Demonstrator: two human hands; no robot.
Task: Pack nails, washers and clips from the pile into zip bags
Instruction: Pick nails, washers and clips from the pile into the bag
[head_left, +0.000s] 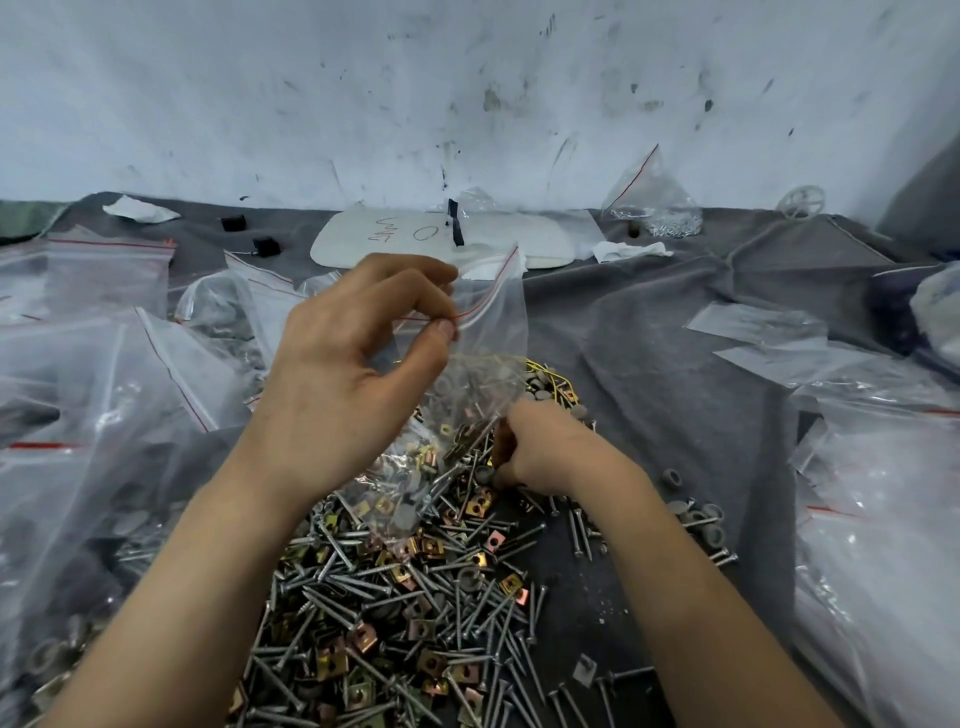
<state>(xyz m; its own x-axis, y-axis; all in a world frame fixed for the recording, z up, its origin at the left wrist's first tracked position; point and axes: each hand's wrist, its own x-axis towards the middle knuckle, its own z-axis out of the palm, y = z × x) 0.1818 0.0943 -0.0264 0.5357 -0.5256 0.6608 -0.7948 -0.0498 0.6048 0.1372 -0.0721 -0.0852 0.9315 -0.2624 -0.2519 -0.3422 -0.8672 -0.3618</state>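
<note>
Grey cloth (675, 364) covered the desk, and on it, from the middle down to the near edge, lay the pile (415, 597) of loose hardware: long silver nails (332, 603), small brass-coloured square clips (488, 506) and round grey washers (701, 519), the washers scattered mostly along the pile's right fringe. The left hand (353, 364) was raised over the far part of the pile, its thumb and forefinger pinched together on the red-lined mouth of a clear zip bag (488, 332). That bag hung down with its bottom resting on the pile, and some nails, clips and washers showed through its plastic. The right hand (545, 452) was low on the pile, just beside the bag's lower right side, knuckles up and fingers curled downward among the pieces; the fingertips were hidden, so whether they held anything could not be told. More clear bags (104, 415) lay heaped along the left side of the desk, several with dark contents inside, and others (872, 493) lay along the right side. At the far edge, against a scuffed white wall (467, 78), a flat white board (415, 239) with handwriting on it lay on the cloth. Two small black blocks (234, 223) sat to its left, and a propped-up bag (654, 202) holding tiny silver pieces stood to its right.
</note>
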